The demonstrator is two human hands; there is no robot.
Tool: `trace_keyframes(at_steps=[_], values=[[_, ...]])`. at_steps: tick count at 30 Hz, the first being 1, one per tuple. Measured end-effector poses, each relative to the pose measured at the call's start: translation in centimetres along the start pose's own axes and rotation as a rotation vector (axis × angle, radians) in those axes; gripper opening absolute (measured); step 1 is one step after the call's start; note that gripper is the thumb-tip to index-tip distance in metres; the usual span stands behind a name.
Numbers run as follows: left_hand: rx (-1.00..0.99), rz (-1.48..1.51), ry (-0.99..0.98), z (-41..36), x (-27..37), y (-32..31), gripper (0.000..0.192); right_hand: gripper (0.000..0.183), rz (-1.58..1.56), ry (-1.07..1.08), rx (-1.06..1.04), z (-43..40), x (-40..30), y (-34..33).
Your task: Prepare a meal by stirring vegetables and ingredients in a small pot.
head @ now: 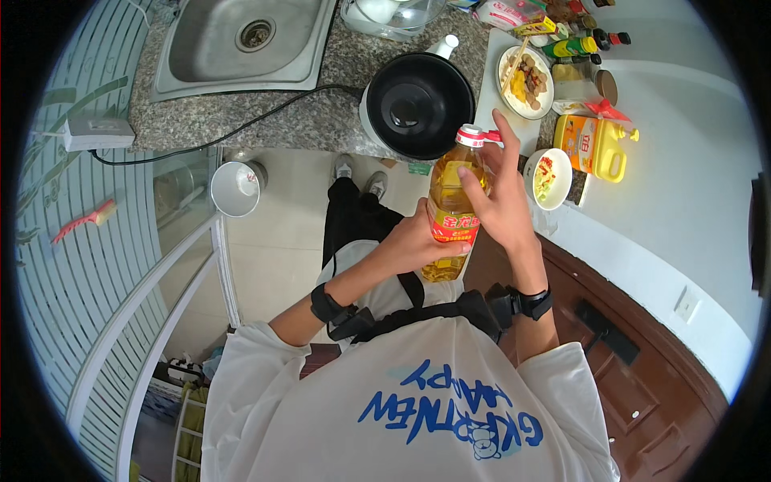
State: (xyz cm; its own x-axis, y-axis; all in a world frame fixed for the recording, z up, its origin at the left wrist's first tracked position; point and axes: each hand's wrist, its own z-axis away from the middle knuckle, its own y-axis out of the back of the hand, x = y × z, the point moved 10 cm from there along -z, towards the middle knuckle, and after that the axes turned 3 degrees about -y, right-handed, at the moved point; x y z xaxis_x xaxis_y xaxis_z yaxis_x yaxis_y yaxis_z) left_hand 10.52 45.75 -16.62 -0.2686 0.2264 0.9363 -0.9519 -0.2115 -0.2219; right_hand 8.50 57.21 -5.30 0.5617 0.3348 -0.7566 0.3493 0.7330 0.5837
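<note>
A clear plastic bottle of yellow cooking oil [444, 188], with a red and yellow label, is held in front of my body near the counter edge. My left hand [415, 238] wraps around its lower part at the label. At the upper part, my right hand [503, 196] has its thumb across the front and fingers behind, the index finger stretched up beside the cap [470, 136]. A red flap sticks out to the cap's right. Just beyond the bottle stands an electric cooking pot [415, 81] with a black interior and a white handle; a shiny round patch shows on its bottom.
Right of the pot are a plate of sliced food [545, 99] with chopsticks [514, 67], a bowl of chopped ingredients [557, 196] and a yellow jug [608, 150]. A black cord [241, 123] crosses the counter front. A steel sink [208, 45] lies left, a bin [232, 199] below.
</note>
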Motion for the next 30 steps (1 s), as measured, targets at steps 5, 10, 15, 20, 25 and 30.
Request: trace_keyframes(at_steps=[5,10,15,20,25,30], values=[[-0.057,0.057,-0.029,-0.4,0.0,-0.5,0.071,0.078,0.074,0.012,0.024,-0.2,-0.2,0.0],[-0.069,0.065,0.011,-0.5,-0.5,-0.5,0.073,0.078,0.052,-0.002,0.006,-0.5,0.6,-0.3],[-0.018,0.109,-0.021,-0.5,-0.7,-0.4,0.071,0.078,0.06,0.006,-0.008,-0.7,0.6,-0.6],[-0.022,0.108,-0.017,-0.6,-0.6,-0.4,0.065,0.078,0.079,-0.004,-0.02,-1.0,0.6,-0.7],[-0.099,0.029,0.014,-0.6,-0.2,-0.8,0.066,0.077,0.078,-0.03,-0.036,-1.3,0.8,-0.7],[-0.096,0.049,0.018,-0.8,-0.3,-1.0,0.064,0.076,0.065,-0.078,-0.059,-1.5,0.9,-0.8]])
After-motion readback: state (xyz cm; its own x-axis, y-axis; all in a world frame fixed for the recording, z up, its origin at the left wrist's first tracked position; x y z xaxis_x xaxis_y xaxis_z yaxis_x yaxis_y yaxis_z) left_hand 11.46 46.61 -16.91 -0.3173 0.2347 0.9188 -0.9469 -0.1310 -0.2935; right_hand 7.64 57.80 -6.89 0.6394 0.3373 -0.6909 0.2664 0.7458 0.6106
